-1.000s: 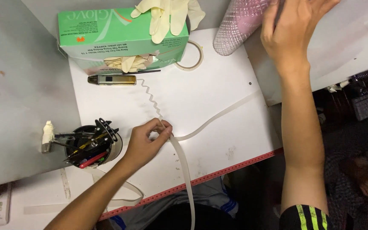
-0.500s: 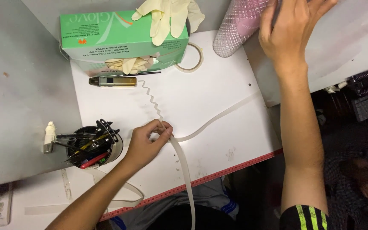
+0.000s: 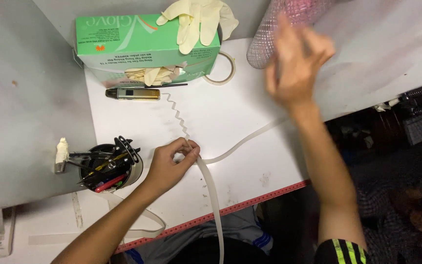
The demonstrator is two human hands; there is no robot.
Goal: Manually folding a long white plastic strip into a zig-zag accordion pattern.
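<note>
Far out to the left of the left hand, a black cup [image 3: 111, 168] full of pens and small tools stands on the white table [image 3: 250, 161], with a small pale-tipped tool [image 3: 61, 155] sticking out of its side. The left hand [image 3: 172, 164] rests on the table just right of that cup, its fingers [image 3: 187, 148] closed together in a pinch on a pale flat strip [image 3: 211, 190]. From the pinch one length of the strip runs down toward the person and off the table edge, another length runs away to the right toward the right hand, and a thin zigzag piece [image 3: 178, 113] climbs up the table from the fingertips. Above the left hand, well apart from it, lie a gold and black pen-shaped tool [image 3: 133, 93] and a green glove box [image 3: 147, 44] with cream gloves [image 3: 199, 22] draped on top and more spilling from its opening. Between the two hands, further up, a roll of tape [image 3: 221, 68] lies flat beside the box. The right hand [image 3: 296, 73] is raised above the table, blurred, fingers loosely spread and clamped on nothing that can be made out; just above it sits a pink mesh roll [image 3: 289, 24]. A red ruler edge [image 3: 250, 203] runs along the table front below both hands
</note>
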